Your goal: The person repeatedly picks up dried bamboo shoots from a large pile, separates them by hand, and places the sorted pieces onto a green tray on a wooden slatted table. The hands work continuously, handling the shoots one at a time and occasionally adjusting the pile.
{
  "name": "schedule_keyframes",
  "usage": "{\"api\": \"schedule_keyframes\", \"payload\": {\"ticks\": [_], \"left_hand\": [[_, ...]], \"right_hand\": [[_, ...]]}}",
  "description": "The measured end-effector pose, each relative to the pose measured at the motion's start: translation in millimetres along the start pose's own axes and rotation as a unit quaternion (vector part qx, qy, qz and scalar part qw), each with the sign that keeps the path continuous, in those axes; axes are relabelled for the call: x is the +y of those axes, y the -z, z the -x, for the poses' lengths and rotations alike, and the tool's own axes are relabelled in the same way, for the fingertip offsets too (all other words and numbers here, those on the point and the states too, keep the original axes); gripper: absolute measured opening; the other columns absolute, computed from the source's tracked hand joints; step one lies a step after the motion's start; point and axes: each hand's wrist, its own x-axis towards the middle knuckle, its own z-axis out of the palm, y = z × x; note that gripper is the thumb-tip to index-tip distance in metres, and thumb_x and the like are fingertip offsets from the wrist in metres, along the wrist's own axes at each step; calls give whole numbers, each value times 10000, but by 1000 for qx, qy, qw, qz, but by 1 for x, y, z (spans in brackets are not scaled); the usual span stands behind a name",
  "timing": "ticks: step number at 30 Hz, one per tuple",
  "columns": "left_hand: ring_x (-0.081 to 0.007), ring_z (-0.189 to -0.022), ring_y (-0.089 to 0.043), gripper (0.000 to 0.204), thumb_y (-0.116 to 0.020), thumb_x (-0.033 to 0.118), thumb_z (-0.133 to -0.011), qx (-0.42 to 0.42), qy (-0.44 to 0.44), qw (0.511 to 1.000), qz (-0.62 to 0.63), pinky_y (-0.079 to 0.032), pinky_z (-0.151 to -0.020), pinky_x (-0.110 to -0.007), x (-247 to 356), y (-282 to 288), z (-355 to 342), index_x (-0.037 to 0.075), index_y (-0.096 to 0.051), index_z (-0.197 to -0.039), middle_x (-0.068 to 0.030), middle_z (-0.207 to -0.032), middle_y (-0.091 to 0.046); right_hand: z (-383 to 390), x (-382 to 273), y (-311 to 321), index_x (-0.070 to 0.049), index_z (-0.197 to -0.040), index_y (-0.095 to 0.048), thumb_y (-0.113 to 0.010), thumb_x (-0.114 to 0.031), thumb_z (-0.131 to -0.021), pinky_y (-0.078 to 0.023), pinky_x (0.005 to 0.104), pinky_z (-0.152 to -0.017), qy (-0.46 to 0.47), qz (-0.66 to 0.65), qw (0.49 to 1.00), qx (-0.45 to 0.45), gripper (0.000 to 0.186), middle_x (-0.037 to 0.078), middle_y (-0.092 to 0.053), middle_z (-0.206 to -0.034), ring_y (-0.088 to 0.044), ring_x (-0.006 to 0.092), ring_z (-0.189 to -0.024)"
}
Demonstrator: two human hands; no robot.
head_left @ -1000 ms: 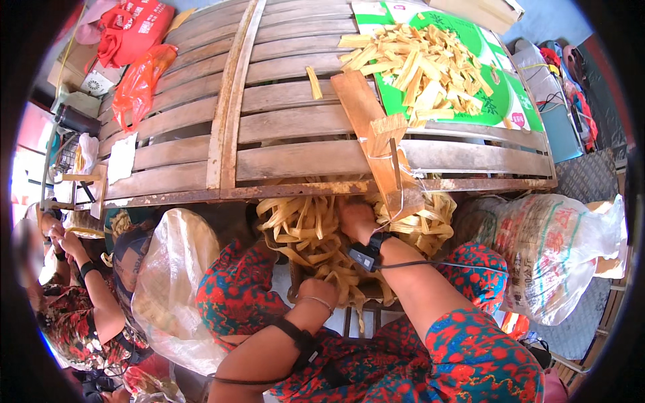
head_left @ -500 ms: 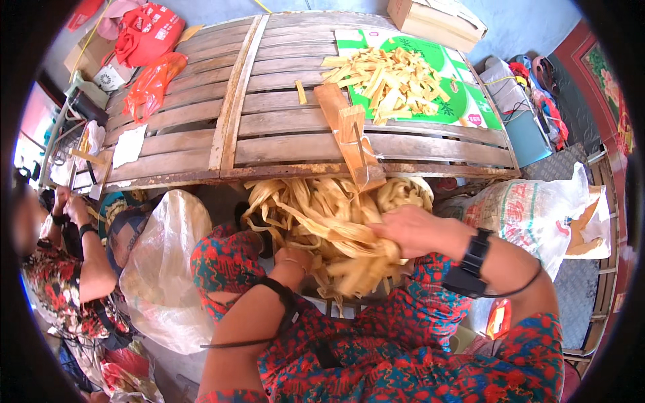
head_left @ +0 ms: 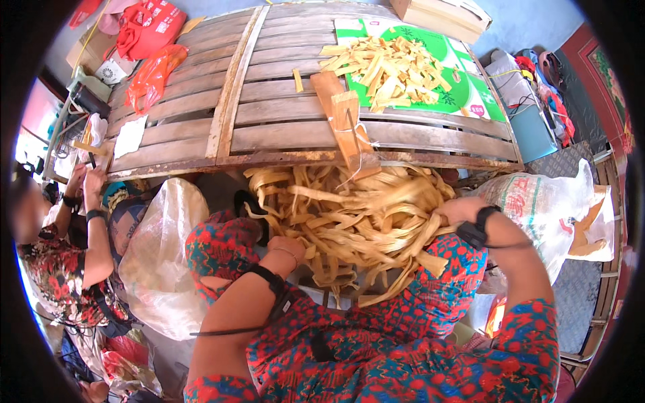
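Note:
A big tangled heap of long, flat, tan strips (head_left: 363, 215) lies over my lap and under the bench's near edge. My right hand (head_left: 460, 210) is closed on strips at the heap's right side, and loose ends hang below it. At the heap's left edge, my left hand (head_left: 287, 249) is curled shut against the strips; its fingertips are hidden, so what it grips does not show. Just beyond the heap, a wooden block (head_left: 346, 124) with a blade-like strip and white string tied to it juts over the bench edge.
On the slatted bench (head_left: 282, 138), short cut pieces (head_left: 393, 70) are piled on a green printed sheet (head_left: 463, 84). Plastic sacks stand at left (head_left: 164, 258) and right (head_left: 537, 198). Another person (head_left: 74, 258) works at far left. Red bags (head_left: 151, 30) and a cardboard box (head_left: 443, 17) sit at the back.
My right hand has moved right and slightly up, drawing strips with it. The heap is spread wider toward the right. My left hand has shifted slightly left and up.

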Motion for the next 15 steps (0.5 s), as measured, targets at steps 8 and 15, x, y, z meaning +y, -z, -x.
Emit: {"api": "schedule_keyframes", "payload": {"ticks": [8,15], "left_hand": [[-300,-1003,-674,260,-563,145,-869,-23,6,1000,8,-555,-764,-441,4,1,-5,89,-722,-1068,-104,-1096,-699],[-297,-992,-678,246,-579,148,-854,-12,-19,1000,5,-555,-747,-447,3,2,-2,93,-730,-1041,-106,-1060,-709]], "right_hand": [[24,-129,41,-101,-899,-730,-677,-155,-705,-543,348,-621,32,281,956,80,208,47,-706,-791,-697,224,-771],[-56,-237,45,-37,-1431,-376,-804,-436,-646,-225,639,-1069,100,237,956,144,978,243,-288,-1508,-154,481,-1415]]}}
